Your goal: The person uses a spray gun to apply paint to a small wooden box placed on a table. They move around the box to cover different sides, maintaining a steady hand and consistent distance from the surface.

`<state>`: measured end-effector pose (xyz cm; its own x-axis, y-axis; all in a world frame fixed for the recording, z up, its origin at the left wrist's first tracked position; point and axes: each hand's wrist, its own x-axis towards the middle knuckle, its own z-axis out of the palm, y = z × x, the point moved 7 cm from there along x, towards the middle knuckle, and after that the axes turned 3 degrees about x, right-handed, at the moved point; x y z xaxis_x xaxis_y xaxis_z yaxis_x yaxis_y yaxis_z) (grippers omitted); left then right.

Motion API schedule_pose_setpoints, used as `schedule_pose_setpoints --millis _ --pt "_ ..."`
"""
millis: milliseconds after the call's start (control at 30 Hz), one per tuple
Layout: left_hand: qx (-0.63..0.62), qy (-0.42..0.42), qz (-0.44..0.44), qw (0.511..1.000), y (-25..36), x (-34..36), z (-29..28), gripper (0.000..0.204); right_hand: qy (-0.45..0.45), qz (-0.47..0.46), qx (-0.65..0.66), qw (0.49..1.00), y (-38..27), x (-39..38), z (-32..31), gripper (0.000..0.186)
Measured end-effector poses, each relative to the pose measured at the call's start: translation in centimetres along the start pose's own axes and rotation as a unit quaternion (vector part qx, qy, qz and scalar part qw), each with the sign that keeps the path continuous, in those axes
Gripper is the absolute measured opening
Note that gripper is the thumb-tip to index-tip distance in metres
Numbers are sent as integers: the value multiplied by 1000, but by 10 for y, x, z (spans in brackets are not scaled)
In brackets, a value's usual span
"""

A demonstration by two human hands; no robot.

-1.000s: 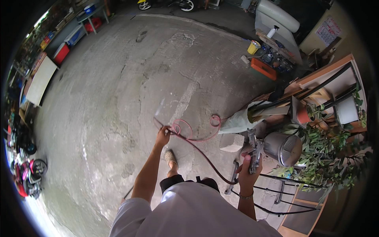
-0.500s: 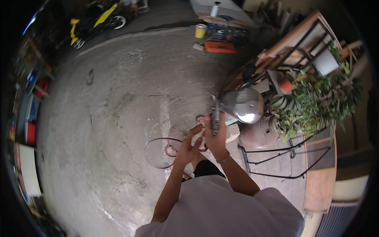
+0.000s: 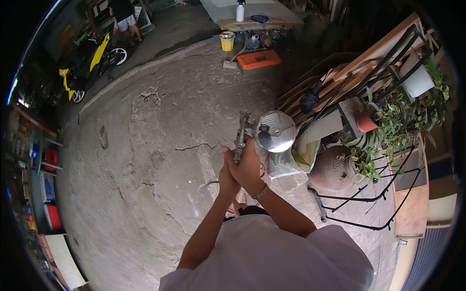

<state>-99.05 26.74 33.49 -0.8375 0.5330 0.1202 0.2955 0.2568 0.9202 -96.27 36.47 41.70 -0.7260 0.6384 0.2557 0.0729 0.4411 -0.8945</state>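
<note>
My right hand (image 3: 248, 165), with a band at its wrist, grips a silver metal spray gun (image 3: 240, 139). The gun points away from me. On its right side sits a round, shiny metal cup (image 3: 275, 131), its lid facing up. Just below and left of the gun, my left hand (image 3: 227, 180) lies against my right hand; its fingers are mostly hidden there. A thin red hose (image 3: 264, 170) shows partly behind my hands and runs down near my feet.
To the right stand a ribbed clay pot (image 3: 330, 169), leafy plants (image 3: 388, 140) and a black metal frame (image 3: 357, 198). Leaning boards (image 3: 359, 68) rise behind. Farther off are an orange toolbox (image 3: 259, 60), a yellow bucket (image 3: 226, 42), a motorbike (image 3: 97, 56) and another person (image 3: 125, 17).
My left hand has moved from apart, fingers spread, to against my right hand. The spray gun has shifted left in the view, its cup lid now facing up. The view has turned.
</note>
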Motion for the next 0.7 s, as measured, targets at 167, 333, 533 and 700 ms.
schedule_pose_setpoints --millis 167,333,533,700 --pt "51 33 75 995 4 117 -19 37 -51 13 -5 999 -8 92 7 60" --pt "71 4 210 975 32 230 -18 20 31 -47 -48 997 20 161 -16 57" --pt "16 -74 213 974 28 373 23 30 96 62 -72 991 122 209 -77 50" --pt "-29 -134 245 960 28 521 83 36 241 129 -131 953 194 260 -151 43"
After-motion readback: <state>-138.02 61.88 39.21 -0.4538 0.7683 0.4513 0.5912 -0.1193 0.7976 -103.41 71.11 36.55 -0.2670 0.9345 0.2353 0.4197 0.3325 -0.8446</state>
